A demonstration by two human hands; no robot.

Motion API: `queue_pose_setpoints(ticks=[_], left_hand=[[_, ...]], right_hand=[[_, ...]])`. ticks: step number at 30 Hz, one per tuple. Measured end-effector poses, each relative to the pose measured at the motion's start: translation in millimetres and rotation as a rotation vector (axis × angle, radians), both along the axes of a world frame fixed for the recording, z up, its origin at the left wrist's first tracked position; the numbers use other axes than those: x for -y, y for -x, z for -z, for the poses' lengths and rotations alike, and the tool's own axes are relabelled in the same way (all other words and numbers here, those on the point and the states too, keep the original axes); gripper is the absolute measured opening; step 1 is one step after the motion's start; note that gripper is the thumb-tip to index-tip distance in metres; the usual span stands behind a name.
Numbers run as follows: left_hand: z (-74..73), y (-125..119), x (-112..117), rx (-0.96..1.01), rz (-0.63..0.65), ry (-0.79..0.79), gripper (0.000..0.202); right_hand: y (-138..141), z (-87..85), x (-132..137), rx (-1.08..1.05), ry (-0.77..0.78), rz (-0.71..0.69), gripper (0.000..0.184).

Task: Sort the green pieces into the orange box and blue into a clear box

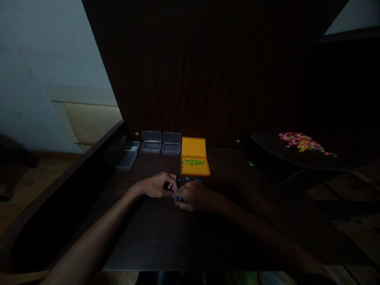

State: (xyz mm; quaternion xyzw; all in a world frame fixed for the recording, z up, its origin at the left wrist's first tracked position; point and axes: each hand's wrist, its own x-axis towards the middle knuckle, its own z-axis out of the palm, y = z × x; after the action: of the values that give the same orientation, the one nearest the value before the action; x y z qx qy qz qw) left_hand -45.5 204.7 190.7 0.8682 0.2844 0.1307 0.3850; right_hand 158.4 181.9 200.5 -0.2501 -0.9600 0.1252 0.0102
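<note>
My left hand [158,185] and my right hand [192,196] meet fingertip to fingertip just above the dark tabletop. A small blue piece [179,198] shows between the curled fingers of the right hand, with a speck of green beside it. The left thumb and fingers are pinched together at the same spot; what they hold is hidden. Several small flat blue pieces [187,179] lie just beyond the hands. Behind them stands an open yellow box [195,173], its lid raised, with several green pieces [194,162] scattered inside.
Clear plastic cases [152,147] with raised lids stand along the back left, another case [126,160] at the left side. To the right, a heap of pink and yellow bits [301,141] rests on a dark curved surface [267,148]. A dark panel [190,71] rises behind the table.
</note>
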Motion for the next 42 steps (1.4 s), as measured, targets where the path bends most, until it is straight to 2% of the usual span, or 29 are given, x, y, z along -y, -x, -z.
queue_pose_setpoints(ticks=[4, 7, 9, 11, 14, 18, 21, 35, 42], left_hand=[[-0.7, -1, 0, 0.007, 0.013, 0.006, 0.009], [-2.7, -3, 1, -0.012, 0.000, 0.007, 0.008], [-3.5, -4, 2, -0.022, -0.010, 0.009, 0.008], [-3.5, -5, 3, -0.015, -0.009, 0.004, 0.008], [-2.3, -5, 3, -0.006, -0.004, -0.006, 0.009], [-1.4, -5, 3, -0.019, -0.002, 0.001, 0.012], [-1.8, -5, 3, -0.030, -0.008, 0.009, 0.013], [-2.8, -6, 4, -0.037, -0.016, 0.033, 0.012], [-1.7, -6, 3, -0.050, -0.021, 0.060, 0.011]], right_hand=[[-16, -28.1, -18, -0.075, 0.071, 0.076, 0.013], [-41, -47.3, -42, -0.209, 0.056, 0.281, 0.014], [-58, -51.2, -59, -0.319, 0.033, 0.415, 0.015], [-71, -47.2, -73, -0.368, 0.039, 0.512, 0.016], [-79, -31.3, -88, -0.338, 0.087, 0.590, 0.015], [-81, -8.5, -99, -0.273, 0.054, 0.654, 0.009], [-83, 1.6, -105, -0.262, 0.052, 0.684, 0.009], [-83, 19.4, -112, -0.357, 0.180, 0.777, 0.010], [-82, 30.1, -120, -0.482, 0.379, 0.869, 0.010]])
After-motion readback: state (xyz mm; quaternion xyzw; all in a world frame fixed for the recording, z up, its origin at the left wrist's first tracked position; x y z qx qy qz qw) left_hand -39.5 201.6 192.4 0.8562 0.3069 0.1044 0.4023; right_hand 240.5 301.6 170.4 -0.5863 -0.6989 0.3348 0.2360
